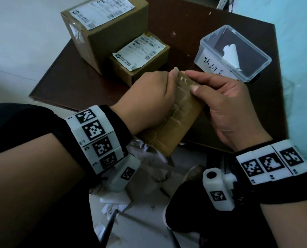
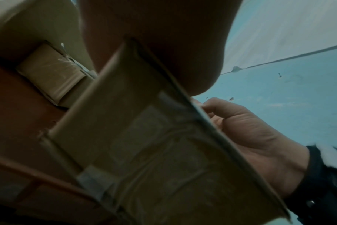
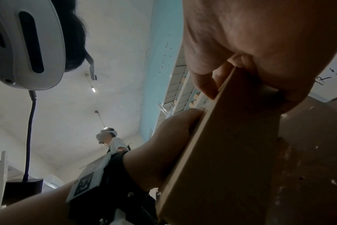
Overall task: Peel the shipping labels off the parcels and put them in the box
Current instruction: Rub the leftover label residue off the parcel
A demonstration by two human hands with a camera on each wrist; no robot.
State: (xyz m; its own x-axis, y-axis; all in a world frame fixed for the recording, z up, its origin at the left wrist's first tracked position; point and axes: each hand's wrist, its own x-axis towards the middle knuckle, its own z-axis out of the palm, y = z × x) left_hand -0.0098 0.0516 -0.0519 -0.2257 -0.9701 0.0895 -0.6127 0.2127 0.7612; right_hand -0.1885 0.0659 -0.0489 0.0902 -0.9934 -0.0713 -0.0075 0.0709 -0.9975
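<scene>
I hold a small taped brown parcel (image 1: 174, 115) above the near edge of the dark table (image 1: 81, 83). My left hand (image 1: 149, 97) grips its left side, thumb on the top end. My right hand (image 1: 226, 102) pinches the parcel's upper right edge with thumb and forefinger. The parcel's upper face shows only tape; any label on it is hidden. The left wrist view shows the parcel's taped underside (image 2: 154, 152), the right wrist view its plain side (image 3: 231, 152). Two more parcels stand behind: a large one (image 1: 104, 29) and a small one (image 1: 140, 59), each with a white label. The clear plastic box (image 1: 231, 52) holds a peeled white label (image 1: 230, 54).
The table's near edge runs just under my hands. Paper scraps and plastic litter (image 1: 149, 176) lie on the floor below. A pale blue wall (image 1: 299, 51) stands to the right. Another person (image 3: 112, 140) stands far off in the right wrist view.
</scene>
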